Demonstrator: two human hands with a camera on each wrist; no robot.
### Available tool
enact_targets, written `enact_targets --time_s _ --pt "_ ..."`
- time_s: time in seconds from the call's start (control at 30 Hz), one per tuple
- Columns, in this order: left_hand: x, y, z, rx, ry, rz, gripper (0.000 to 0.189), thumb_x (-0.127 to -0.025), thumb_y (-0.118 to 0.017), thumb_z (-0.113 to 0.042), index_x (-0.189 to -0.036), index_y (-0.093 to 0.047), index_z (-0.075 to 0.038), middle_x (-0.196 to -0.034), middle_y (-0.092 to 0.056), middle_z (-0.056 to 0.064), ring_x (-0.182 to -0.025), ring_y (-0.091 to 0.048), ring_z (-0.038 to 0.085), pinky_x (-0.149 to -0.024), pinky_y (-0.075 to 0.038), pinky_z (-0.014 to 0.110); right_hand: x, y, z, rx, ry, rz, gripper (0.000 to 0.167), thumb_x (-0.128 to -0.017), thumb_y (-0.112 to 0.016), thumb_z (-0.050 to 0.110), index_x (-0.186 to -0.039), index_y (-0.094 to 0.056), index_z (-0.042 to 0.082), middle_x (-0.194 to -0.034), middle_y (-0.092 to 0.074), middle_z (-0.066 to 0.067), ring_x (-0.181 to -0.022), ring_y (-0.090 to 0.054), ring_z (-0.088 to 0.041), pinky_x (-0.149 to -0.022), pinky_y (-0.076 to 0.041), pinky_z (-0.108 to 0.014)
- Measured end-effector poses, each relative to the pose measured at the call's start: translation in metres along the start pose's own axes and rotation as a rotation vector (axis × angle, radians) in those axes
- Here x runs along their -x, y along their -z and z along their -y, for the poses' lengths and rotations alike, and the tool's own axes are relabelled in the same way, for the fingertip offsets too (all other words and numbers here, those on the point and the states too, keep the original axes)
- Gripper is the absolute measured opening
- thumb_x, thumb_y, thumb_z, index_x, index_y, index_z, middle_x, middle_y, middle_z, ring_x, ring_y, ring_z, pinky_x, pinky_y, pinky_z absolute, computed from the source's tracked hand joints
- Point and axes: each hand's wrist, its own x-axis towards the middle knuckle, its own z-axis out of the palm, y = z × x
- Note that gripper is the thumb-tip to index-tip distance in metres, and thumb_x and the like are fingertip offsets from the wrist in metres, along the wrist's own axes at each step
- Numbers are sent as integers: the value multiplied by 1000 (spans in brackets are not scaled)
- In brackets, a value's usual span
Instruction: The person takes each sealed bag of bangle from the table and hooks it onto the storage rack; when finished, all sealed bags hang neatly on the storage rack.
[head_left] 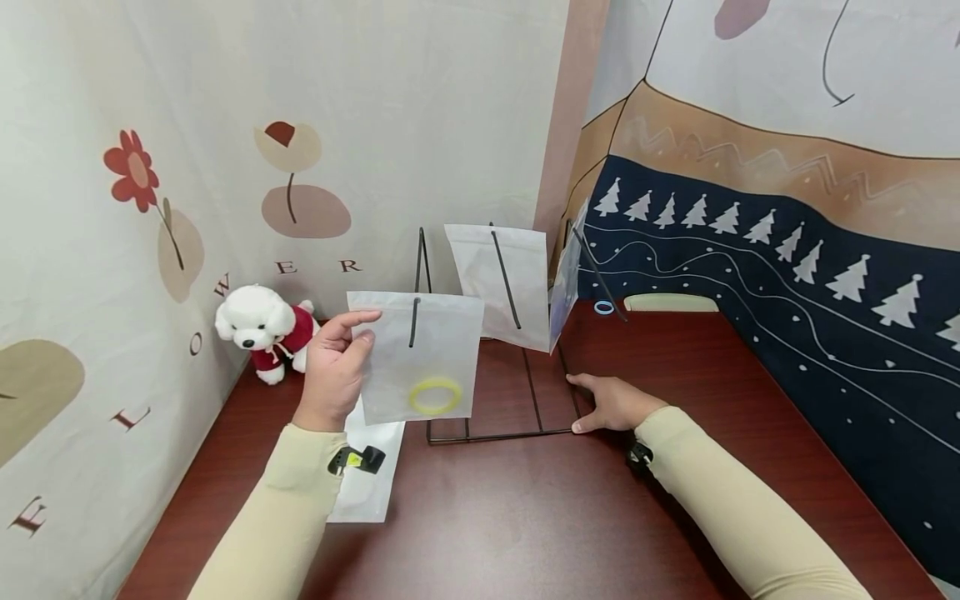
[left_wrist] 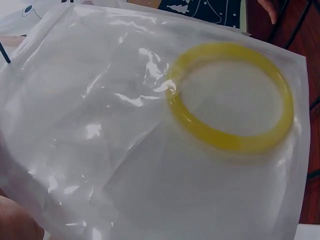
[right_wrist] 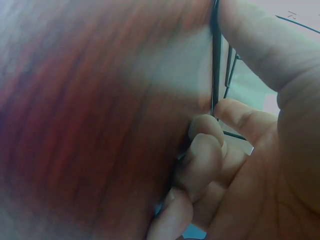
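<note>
A clear-fronted white bag [head_left: 390,367] with a yellow ring [head_left: 435,396] inside hangs on a front hook of a black wire display rack [head_left: 501,437]. At the bag's left edge is my left hand [head_left: 333,375], index finger straight and thumb apart below it, both overlapping the bag. In the left wrist view the bag [left_wrist: 125,125] fills most of the picture, a bit of the hand showing at lower left. My right hand [head_left: 618,403] holds the rack's base at its front right corner, thumb against the bar [right_wrist: 216,65] in the right wrist view, other fingers curled.
Another white bag [head_left: 506,283] hangs on a hook behind, and a further bag [head_left: 564,292] hangs at the right. A flat white bag [head_left: 367,492] lies under my left wrist. A white plush dog [head_left: 258,321] sits back left. A blue ring [head_left: 603,307] lies back right on the table.
</note>
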Motion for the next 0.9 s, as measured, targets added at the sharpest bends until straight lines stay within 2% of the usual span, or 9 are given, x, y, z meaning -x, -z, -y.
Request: enact_targets --time_s 0.07,0.13,0.3,0.37,0.43,0.6,0.67,0.9 --pt "0 -2 2 15 -7 -16 37 -97 -52 17 -115 -79 -3 -100 -79 -6 -81 -55 10 -69 -43 19 0 0 1 3 6 -3 94 -85 -90 34 -161 -43 6 -159 -50 -21 -147 -47 -40 -120 -41 -57" --pt "0 -5 4 21 -10 -33 36 -97 -52 17 -116 -78 0 -105 -79 -8 -79 -53 9 -70 -43 20 0 0 1 1 7 -4 93 -85 -90 33 -161 -43 7 -159 -50 -21 -147 -47 -40 -120 -41 -56" --pt "-1 -9 8 21 -18 -71 33 -98 -51 16 -118 -75 6 -103 -79 -8 -64 -35 11 -64 -37 20 -1 0 0 -3 5 -7 93 -85 -90 32 -161 -43 7 -159 -50 -21 -147 -47 -39 -120 -41 -56" --pt "-2 -11 10 27 -21 -85 35 -97 -51 17 -117 -76 4 -105 -79 -8 -65 -35 12 -64 -38 20 -1 0 0 -4 5 -6 93 -85 -90 33 -161 -43 7 -159 -50 -21 -147 -47 -39 -120 -40 -56" --pt "-4 -13 11 40 -25 -93 36 -97 -51 18 -117 -76 3 -109 -79 -7 -68 -37 12 -65 -39 20 0 0 1 -4 7 -5 93 -85 -90 33 -161 -43 7 -159 -50 -21 -147 -47 -40 -120 -41 -56" --pt "-9 -16 17 60 -23 -104 33 -96 -51 18 -120 -72 10 -115 -77 -8 -85 -48 13 -70 -42 19 -1 0 1 -2 2 -4 93 -85 -90 33 -161 -43 8 -159 -50 -21 -147 -47 -39 -120 -40 -56" --pt "-11 -18 18 61 -22 -111 32 -96 -51 18 -121 -70 12 -115 -77 -8 -88 -49 14 -70 -42 19 -1 0 0 -4 -3 -2 93 -86 -90 33 -161 -43 8 -160 -49 -20 -147 -47 -38 -121 -40 -55" --pt "-18 -22 23 105 -14 -124 33 -95 -52 18 -120 -72 9 -114 -77 -7 -100 -59 14 -75 -48 20 -3 -2 -2 -2 -5 2 94 -85 -90 34 -161 -43 8 -158 -50 -21 -146 -48 -39 -120 -41 -56"
